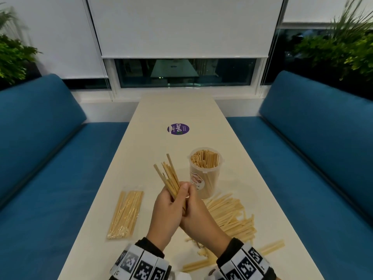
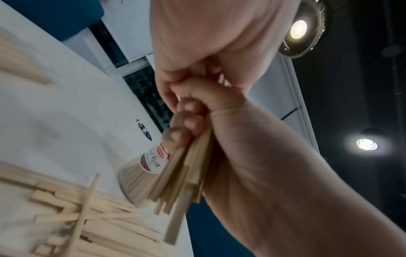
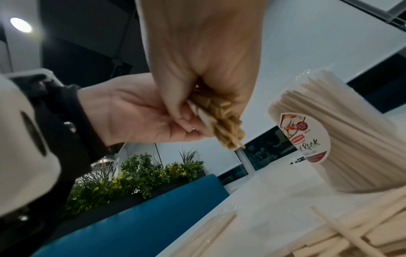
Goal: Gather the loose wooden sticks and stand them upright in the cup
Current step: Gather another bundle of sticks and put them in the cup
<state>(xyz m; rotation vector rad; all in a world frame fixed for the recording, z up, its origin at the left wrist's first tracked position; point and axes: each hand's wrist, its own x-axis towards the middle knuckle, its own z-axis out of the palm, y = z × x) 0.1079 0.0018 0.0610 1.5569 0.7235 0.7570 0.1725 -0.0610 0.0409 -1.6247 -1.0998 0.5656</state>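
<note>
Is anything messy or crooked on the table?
Yes. Loose sticks lie scattered and crisscrossed on the table near the cup. The bundle held in both hands fans out unevenly, ends not lined up.

A round purple sticker (image 1: 178,129) on the bench (image 1: 232,142) reads "ClayG"; the cup's label (image 3: 305,139) shows "Rock".

Both hands are raised together in front of the body, wrists close and forearms converging. The left hand (image 1: 168,211) curls its fingers (image 2: 191,121) round a bundle of sticks (image 1: 170,176), while the right hand (image 1: 198,214) closes against the same bundle from the other side.
</note>
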